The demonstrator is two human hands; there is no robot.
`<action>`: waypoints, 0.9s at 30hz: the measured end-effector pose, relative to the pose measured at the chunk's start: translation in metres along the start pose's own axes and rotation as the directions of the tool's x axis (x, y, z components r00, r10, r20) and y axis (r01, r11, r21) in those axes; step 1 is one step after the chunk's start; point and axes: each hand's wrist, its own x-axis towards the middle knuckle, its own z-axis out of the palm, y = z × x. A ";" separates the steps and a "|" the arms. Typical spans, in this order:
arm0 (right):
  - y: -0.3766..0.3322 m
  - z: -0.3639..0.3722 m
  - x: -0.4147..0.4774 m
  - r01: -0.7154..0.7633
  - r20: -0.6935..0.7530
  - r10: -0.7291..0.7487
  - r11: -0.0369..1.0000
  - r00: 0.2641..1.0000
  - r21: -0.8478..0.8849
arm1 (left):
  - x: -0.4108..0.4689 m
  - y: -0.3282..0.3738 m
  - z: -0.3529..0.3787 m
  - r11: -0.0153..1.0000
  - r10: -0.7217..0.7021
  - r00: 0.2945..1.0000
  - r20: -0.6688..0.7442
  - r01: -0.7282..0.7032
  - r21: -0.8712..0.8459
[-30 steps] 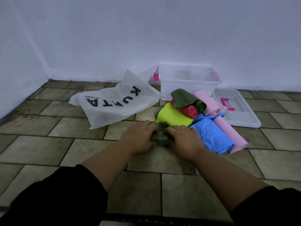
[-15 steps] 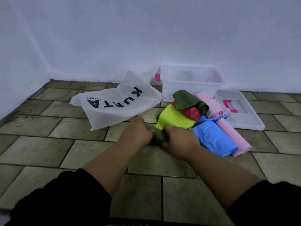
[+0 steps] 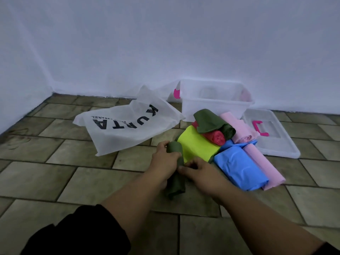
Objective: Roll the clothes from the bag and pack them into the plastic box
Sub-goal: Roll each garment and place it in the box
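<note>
I hold a dark green rolled cloth (image 3: 175, 186) just above the tiled floor, its long axis pointing away from me. My left hand (image 3: 163, 161) grips its upper half from the left. My right hand (image 3: 200, 173) pinches its middle from the right. Behind it lies a pile of clothes: a yellow-green piece (image 3: 198, 148), a red roll (image 3: 217, 138), another dark green roll (image 3: 207, 119), a blue folded piece (image 3: 239, 166) and pink rolls (image 3: 263, 166). The clear plastic box (image 3: 215, 107) stands open against the wall. The white bag (image 3: 128, 126) with black letters lies flat at the left.
The box's clear lid (image 3: 276, 144) with a pink handle lies on the floor right of the box. White walls meet in a corner at the far left. Bare brown floor tiles (image 3: 55, 181) spread to the left and towards me.
The green roll has turned from lying crosswise under both hands to pointing away from me and has lifted slightly. Both hands have shifted along it, the left one further forward.
</note>
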 end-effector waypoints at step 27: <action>-0.110 -0.134 0.260 -0.065 -0.097 0.009 0.800 0.995 -0.596 | 0.173 0.167 0.045 0.437 0.211 0.964 0.164 -0.243 0.866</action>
